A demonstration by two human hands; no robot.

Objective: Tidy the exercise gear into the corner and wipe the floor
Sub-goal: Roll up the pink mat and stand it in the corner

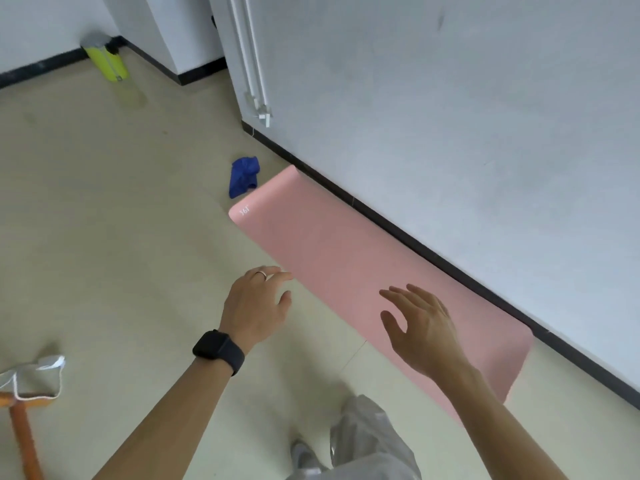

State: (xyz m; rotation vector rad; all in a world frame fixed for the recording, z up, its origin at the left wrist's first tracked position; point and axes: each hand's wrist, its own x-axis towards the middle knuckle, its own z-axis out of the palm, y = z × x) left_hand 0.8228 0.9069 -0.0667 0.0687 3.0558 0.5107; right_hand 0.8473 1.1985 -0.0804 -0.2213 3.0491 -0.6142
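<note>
Pink yoga mat [346, 258] lies flat along the wall, running 4 to 11 o'clock. Left hand [258, 303] at its edge, right hand [422, 327] above it, both loose, holding nothing. Guessing roll-up's starting; next needs 1 end gripped.

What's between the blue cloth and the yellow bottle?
Only bare floor lies between the blue cloth and the yellow bottle, as the head view shows.

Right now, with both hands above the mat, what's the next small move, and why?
Probably lower the left hand and right hand onto the mat and grip its edge to start rolling: it lies flat along the wall, both hands open and empty.
</note>
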